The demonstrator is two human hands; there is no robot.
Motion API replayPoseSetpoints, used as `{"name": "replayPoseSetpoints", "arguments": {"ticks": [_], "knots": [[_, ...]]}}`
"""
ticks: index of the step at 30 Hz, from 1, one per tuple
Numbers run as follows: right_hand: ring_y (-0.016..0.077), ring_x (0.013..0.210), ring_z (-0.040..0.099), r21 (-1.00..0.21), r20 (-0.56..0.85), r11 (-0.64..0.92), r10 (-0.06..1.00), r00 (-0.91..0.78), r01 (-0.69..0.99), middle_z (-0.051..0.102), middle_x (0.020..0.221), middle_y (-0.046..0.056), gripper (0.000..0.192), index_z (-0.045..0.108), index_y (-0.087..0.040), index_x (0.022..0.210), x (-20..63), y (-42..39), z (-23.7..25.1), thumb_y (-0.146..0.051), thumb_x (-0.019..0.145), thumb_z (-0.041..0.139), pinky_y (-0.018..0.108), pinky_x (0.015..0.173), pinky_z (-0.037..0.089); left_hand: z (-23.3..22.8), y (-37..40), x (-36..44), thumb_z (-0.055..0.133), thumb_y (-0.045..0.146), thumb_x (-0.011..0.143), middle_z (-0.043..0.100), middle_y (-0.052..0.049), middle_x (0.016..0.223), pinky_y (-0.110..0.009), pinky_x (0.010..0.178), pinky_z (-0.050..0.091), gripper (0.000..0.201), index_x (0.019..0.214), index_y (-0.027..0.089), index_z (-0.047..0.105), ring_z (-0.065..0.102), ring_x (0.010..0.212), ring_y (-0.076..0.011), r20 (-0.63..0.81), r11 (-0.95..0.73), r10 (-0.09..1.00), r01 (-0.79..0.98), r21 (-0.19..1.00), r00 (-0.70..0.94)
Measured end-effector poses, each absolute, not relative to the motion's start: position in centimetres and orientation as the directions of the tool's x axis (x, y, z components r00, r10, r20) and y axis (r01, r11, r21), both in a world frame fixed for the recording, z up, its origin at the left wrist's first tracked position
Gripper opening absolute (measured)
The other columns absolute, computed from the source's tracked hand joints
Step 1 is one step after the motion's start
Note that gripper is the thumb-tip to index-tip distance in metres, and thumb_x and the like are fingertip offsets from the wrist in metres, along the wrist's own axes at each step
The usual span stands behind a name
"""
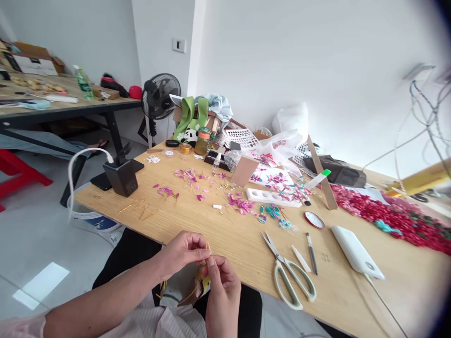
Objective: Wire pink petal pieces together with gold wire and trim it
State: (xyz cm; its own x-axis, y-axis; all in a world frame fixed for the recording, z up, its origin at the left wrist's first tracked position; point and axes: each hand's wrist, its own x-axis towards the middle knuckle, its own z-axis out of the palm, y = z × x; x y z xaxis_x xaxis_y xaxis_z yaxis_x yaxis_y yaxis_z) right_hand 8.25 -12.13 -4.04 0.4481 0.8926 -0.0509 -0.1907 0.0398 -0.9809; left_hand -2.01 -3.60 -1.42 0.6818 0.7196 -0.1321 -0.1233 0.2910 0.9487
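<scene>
left hand (181, 253): at the near table edge, left of the scissors (289, 272); thumb and fingertips pinched together on a thin gold wire (207, 246).
right hand (221, 281): just below and touching the left hand's fingertips; fingers closed on the same wire end, palm curled over a yellow piece (205, 283) that I can't identify.
wire: short upright stub between both pinches, left of the scissors, over the lap and off the table (387, 291). A loose strand trails down toward the lap.
scissors: blades shut, flat on the table, handles toward the edge.
right of scissors: white stick (300, 258), dark pen-like tool (312, 253), white power bank (356, 252) with cable (385, 305).
beyond scissors: small red-rimmed lid (314, 219), white tray with round wells (273, 197), scattered pink petals (197, 180) and teal bits (273, 211).
far right of scissors: long heap of red pieces (391, 218).
far left of scissors: black block with white cord (121, 176), more gold wire bits (141, 209) on the wood.
risk 1: work is held over the lap, so if either pinch slips the wire drops to the floor, not the table.
risk 2: thin wire, two tight pinches close together; likely to kink if twisted too hard.
risk 3: trailing strand could snag on clothing and pull the piece out of the grip.
risk 4: the power bank's cable runs to the near edge; an elbow could drag it.
</scene>
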Motion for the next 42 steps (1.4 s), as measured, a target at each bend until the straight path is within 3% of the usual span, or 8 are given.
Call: {"name": "replayPoseSetpoints", "arguments": {"ticks": [6,11,16,24,42], "knots": [[0.0114,0.057,0.047,-0.989,-0.053,0.034,0.824,0.564,-0.141,0.053,0.059,-0.002,0.034,0.059,-0.016,0.067,9.5,-14.3,-5.3,-0.047,0.082,0.062,0.022,0.055,0.041,-2.1,-4.7,-0.3,0.071,0.043,0.076,0.059,-0.001,0.069,-0.023,0.061,0.04,0.032,0.071,0.013,0.063,0.054,0.064,-0.012,-0.17,0.238,0.667,0.009,0.971,0.726],[0.0115,0.056,0.048,-0.998,-0.034,0.021,0.689,0.724,-0.067,0.053,0.058,-0.002,0.033,0.061,-0.017,0.067,11.4,-16.5,-6.4,-0.047,0.079,0.065,0.021,0.054,0.041,-2.8,-4.8,0.9,0.063,0.037,0.083,0.06,-0.003,0.077,-0.023,0.067,0.04,0.023,0.081,0.015,0.069,0.054,0.073,-0.0142,-0.053,-0.053,0.709,0.127,0.99,0.704],[0.0126,0.057,0.047,-0.995,-0.066,-0.102,0.544,0.836,-0.013,0.053,0.057,-0.003,0.034,0.061,-0.018,0.067,13.1,-17.5,-6.9,-0.05,0.076,0.066,0.022,0.055,0.04,-2.8,-4.6,2.3,0.053,0.033,0.092,0.061,-0.004,0.078,-0.023,0.068,0.039,0.024,0.083,0.017,0.068,0.054,0.075,-0.0153,0.099,-0.319,0.695,0.182,0.93,0.712],[0.0124,0.055,0.048,-0.991,-0.086,-0.131,0.578,0.812,-0.012,0.054,0.056,-0.002,0.035,0.061,-0.017,0.066,14.9,-17.6,-8.4,-0.05,0.077,0.064,0.022,0.053,0.04,-3.2,-4.6,5.2,0.035,0.027,0.1,0.063,-0.007,0.086,-0.029,0.082,0.038,0.034,0.095,0.017,0.067,0.052,0.087,-0.0191,0.312,-0.583,0.527,0.07,0.809,0.79],[0.011,0.053,0.044,-0.974,-0.211,-0.179,0.513,0.832,-0.137,0.051,0.053,-0.003,0.043,0.057,-0.017,0.062,15.2,-17.0,-9.0,-0.059,0.073,0.063,0.022,0.051,0.037,-3.3,-5.0,6.3,0.027,0.029,0.102,0.061,-0.006,0.089,-0.036,0.084,0.038,0.04,0.097,0.015,0.065,0.046,0.089,-0.02,0.291,-0.684,0.472,0.137,0.716,0.832]]}}
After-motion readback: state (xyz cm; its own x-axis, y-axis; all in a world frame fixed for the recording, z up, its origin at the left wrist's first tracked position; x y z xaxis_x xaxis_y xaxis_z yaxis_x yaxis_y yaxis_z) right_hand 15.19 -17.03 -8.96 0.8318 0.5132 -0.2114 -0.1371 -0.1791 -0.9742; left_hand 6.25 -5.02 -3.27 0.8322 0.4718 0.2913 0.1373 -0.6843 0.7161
